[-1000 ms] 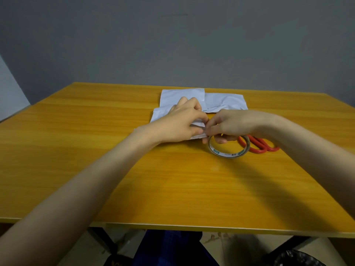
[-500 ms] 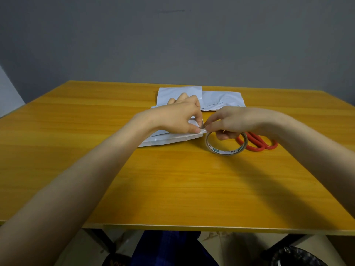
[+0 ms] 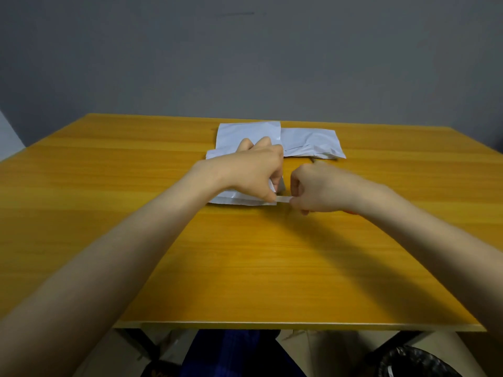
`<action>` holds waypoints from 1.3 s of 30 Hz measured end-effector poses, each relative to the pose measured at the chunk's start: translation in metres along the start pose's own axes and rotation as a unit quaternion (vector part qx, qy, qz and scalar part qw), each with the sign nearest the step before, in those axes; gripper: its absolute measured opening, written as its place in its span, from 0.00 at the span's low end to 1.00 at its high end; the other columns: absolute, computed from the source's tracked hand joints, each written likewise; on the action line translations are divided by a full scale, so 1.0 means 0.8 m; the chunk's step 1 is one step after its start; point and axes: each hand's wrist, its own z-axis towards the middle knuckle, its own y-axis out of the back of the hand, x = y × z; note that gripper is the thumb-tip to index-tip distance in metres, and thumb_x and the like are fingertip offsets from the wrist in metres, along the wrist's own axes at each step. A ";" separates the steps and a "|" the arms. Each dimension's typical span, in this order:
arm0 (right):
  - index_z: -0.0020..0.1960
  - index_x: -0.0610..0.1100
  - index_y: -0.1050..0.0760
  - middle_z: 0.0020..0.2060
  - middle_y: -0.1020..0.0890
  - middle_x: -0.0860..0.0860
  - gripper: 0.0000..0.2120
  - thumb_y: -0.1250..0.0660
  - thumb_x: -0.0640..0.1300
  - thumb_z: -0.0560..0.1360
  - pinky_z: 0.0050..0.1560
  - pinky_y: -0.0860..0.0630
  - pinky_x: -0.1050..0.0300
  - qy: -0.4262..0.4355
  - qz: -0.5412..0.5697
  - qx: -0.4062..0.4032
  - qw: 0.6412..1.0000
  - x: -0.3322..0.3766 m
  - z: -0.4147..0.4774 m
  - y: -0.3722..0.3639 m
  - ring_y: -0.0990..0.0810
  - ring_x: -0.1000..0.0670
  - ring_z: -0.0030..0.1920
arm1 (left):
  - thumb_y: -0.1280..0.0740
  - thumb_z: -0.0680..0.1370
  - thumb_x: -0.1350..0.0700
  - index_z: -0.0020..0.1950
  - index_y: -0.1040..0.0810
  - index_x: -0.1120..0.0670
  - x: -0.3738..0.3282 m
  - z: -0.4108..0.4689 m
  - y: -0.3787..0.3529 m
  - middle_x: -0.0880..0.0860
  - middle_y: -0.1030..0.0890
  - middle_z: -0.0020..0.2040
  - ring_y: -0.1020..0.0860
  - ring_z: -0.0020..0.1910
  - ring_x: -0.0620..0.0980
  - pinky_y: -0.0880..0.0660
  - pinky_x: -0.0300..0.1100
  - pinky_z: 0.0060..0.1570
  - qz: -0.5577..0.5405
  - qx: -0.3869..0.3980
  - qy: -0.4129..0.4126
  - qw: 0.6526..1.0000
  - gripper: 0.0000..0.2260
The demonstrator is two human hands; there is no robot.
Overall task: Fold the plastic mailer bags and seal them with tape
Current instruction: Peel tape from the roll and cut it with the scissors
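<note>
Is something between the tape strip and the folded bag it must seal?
Nothing visible. The tape strip runs from the right hand straight to the edge of the folded bag, which the left hand grips.

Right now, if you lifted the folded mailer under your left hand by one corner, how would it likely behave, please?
Probably floppy: the folded mailer looks like thin film, and the left hand holds its fold down. Likely light, lying almost flat on the table. It may spring open before the tape strip sticks.
</note>
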 end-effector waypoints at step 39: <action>0.41 0.40 0.29 0.29 0.28 0.47 0.18 0.33 0.55 0.75 0.21 0.34 0.63 -0.258 0.397 -0.045 0.880 -0.092 0.001 -0.015 0.31 0.52 0.26 | 0.30 0.73 0.53 0.38 0.24 0.43 0.012 -0.003 0.008 0.44 0.34 0.57 0.39 0.59 0.42 0.36 0.45 0.62 -0.126 0.100 0.038 0.986 0.07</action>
